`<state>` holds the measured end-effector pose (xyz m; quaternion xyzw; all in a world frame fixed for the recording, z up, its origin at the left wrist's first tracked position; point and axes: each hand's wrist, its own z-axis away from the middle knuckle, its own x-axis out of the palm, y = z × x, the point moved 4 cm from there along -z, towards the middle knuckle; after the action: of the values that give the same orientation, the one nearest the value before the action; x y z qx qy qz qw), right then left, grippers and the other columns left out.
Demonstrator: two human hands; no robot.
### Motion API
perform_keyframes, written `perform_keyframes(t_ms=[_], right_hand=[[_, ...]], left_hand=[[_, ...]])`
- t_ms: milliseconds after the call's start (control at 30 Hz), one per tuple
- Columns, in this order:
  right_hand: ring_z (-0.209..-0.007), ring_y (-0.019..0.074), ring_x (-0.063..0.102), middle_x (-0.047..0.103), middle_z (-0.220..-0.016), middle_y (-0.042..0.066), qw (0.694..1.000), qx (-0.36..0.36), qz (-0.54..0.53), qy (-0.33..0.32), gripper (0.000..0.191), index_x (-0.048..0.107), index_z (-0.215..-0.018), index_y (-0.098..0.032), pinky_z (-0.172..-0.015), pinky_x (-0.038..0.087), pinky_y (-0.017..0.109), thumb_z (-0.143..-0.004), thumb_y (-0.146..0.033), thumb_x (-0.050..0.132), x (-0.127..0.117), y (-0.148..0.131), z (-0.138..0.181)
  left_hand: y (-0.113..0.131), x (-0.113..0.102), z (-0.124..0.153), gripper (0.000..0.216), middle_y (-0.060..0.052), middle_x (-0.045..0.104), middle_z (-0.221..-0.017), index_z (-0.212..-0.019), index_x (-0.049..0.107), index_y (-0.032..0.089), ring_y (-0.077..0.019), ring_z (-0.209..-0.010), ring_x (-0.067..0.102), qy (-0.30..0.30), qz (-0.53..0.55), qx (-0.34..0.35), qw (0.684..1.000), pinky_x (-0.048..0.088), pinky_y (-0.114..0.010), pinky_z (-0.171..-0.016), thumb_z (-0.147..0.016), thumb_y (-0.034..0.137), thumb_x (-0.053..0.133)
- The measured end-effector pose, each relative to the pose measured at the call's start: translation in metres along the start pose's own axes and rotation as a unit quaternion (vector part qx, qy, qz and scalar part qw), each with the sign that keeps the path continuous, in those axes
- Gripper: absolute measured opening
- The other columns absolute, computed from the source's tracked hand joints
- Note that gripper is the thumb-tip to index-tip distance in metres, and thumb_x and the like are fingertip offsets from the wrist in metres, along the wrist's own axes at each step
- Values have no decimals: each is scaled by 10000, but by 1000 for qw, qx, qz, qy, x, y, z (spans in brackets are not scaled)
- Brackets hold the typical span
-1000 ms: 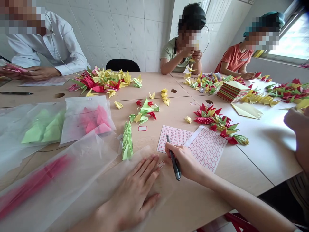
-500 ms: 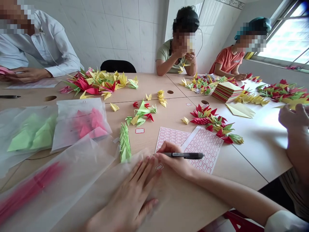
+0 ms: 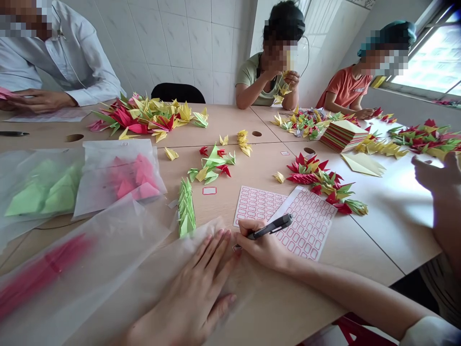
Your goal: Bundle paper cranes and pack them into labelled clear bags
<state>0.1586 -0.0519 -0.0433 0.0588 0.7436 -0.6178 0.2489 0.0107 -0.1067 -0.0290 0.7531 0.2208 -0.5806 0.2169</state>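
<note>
My left hand (image 3: 196, 283) lies flat, fingers stretched out, on a translucent bag (image 3: 118, 288) at the table's near side. Close beside its fingertips, my right hand (image 3: 262, 247) grips a black pen (image 3: 272, 226). The pen leans up to the right, and its tip is hidden behind my fingers. Under the right hand, a small red-bordered label (image 3: 236, 247) on the bag is mostly covered. Two sheets of red-bordered labels (image 3: 308, 218) overlap just beyond that hand. A stacked row of green folded paper pieces (image 3: 186, 209) stands past my left fingertips.
Bags with green folded paper (image 3: 45, 187) and pink folded paper (image 3: 135, 175) lie left. Colourful folded-paper heaps (image 3: 151, 115) and a square paper stack (image 3: 343, 136) sit farther back. Several people sit around the table; a co-worker's hand (image 3: 437, 175) is at the right.
My right hand has turned the pen from nearly level to a steeper slant and now covers more of the small label. My left hand stays flat on the bag.
</note>
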Motion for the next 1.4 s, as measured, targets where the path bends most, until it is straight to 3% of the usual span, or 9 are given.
perform_keyframes(t_ms=[700,1100,1167,1233,1333,1400], right_hand=[[-503,69,267,275,-509,-58,1000,-8,24,3,236,270,-542,-179,-476,221,202,-684,-103,442,-2,1,0],[-501,73,272,288,-507,-55,1000,0,20,6,236,274,-538,-182,-473,220,209,-676,-92,443,-2,4,1],[-499,74,264,282,-507,-55,999,-7,8,35,265,274,-534,-183,-474,219,213,-709,-117,461,-5,4,2],[-503,77,270,284,-514,-55,994,-12,-25,104,303,272,-540,-186,-480,229,215,-762,-169,478,-12,3,2],[-504,82,306,331,-537,-58,977,15,-98,189,288,325,-596,-194,-486,251,216,-818,-275,490,-21,-1,0],[-514,88,337,369,-558,-57,971,44,-133,195,240,381,-657,-197,-497,273,218,-830,-323,490,-22,-4,-3]], left_hand=[[1,0,0,704,-91,143,-1500,-1437,28,173,-263,-1343,217,-4,-12,0,1000,261,-381,-1063,-877,362,410],[2,1,0,697,-116,196,-1486,-1434,86,146,-272,-1334,235,-4,-19,6,1000,279,-385,-1051,-866,346,436],[0,2,1,683,-107,224,-1479,-1430,129,157,-266,-1320,267,-4,-12,7,1000,310,-370,-1028,-861,374,439],[-5,3,2,629,-99,277,-1461,-1409,222,173,-262,-1294,311,3,-5,-8,1000,340,-365,-1000,-858,389,438],[-22,1,-1,495,-107,424,-1360,-1316,388,169,-267,-1206,406,29,-13,-93,995,366,-390,-953,-860,357,432],[-36,-3,-5,426,-125,531,-1218,-1236,465,152,-278,-1090,480,29,-37,-163,985,391,-414,-874,-861,350,424]])
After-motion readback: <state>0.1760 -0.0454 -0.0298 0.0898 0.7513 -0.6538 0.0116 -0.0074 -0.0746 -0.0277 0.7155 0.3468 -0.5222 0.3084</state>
